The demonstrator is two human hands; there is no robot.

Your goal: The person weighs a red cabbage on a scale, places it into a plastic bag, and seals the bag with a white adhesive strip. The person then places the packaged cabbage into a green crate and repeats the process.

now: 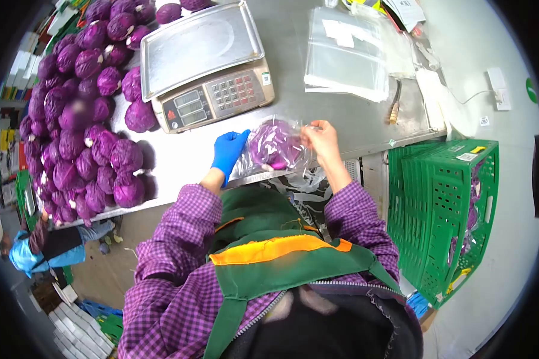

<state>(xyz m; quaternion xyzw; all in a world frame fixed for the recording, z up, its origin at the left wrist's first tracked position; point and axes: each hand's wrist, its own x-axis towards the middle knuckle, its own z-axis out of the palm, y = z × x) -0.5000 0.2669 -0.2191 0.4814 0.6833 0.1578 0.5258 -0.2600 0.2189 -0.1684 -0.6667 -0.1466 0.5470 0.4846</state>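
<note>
A purple cabbage (273,145) lies inside a clear plastic bag (302,160) near the front edge of the metal table. My left hand (229,153), in a blue glove, is closed at the bag's left side, with thumb and fingers pinching the film. On the other side, my bare right hand (323,142) pinches the plastic at the bag's upper right. Just beyond the cabbage stands a weighing scale (212,99) with a bare metal pan, its keypad and display facing me.
Many loose purple cabbages (72,143) are heaped on the left. Flat clear bags (344,60) lie stacked at the back right, near a brush-like tool (394,112). Green crates (443,209) stand at the right. Another person (54,251) is at the far left.
</note>
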